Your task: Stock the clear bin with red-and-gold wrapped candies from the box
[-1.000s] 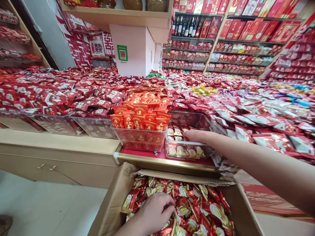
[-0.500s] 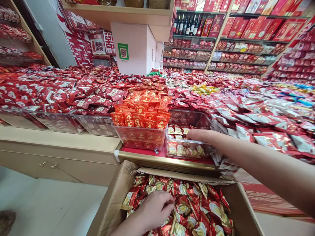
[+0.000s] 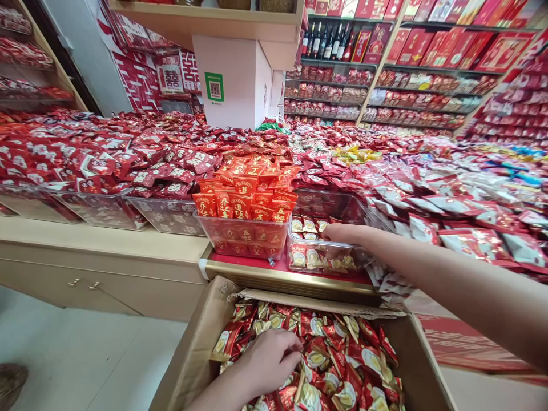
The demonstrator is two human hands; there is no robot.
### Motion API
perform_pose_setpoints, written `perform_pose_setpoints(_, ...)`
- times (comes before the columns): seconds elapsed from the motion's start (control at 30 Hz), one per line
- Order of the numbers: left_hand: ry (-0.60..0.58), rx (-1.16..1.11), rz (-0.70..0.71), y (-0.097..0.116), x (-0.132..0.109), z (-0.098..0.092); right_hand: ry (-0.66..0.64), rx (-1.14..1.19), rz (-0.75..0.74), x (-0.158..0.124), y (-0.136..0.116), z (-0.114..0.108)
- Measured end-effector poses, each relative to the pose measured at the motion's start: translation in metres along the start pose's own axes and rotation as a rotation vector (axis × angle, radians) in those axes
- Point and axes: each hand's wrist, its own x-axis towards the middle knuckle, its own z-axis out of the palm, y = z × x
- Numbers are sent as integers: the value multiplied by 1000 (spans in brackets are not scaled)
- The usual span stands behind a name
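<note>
Head view: a cardboard box (image 3: 192, 342) stands at the bottom, its near side cut off by the frame edge, with red-and-gold packets (image 3: 342, 365) heaped inside it. Over the left part of this box the left hand (image 3: 274, 357) lies back upward on the heap, wrist low and fingers loosely bent towards the box's middle, the thumb a little apart from the forefinger; its forearm runs off the bottom edge. The palm and the inner fingertips are turned out of sight, so I cannot tell whether it pinches a packet. Beyond the box's far edge, on a counter strip (image 3: 295, 266), sits a clear tub (image 3: 363, 256) with matching packets (image 3: 309, 224) in rows. The right arm slants in from the right, above the box's right corner, and the right hand (image 3: 340, 233) dips into that tub, fingers pointing down. They show only dimly through the front wall; whether they are spread or closed on something I cannot tell. Left of that tub, also beyond the box, another tub (image 3: 280, 231) holds upright orange packets (image 3: 240, 197).
</note>
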Motion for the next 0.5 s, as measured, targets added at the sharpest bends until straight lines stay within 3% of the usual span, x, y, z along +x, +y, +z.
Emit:
perform_pose_setpoints(0.23,6,19,18,-1,1,1,178,-256,-50,-6,-12,-7)
perform_pose_setpoints(0.5,9,14,23,-1,0,1,168,-423,-78,-7,-11,-8)
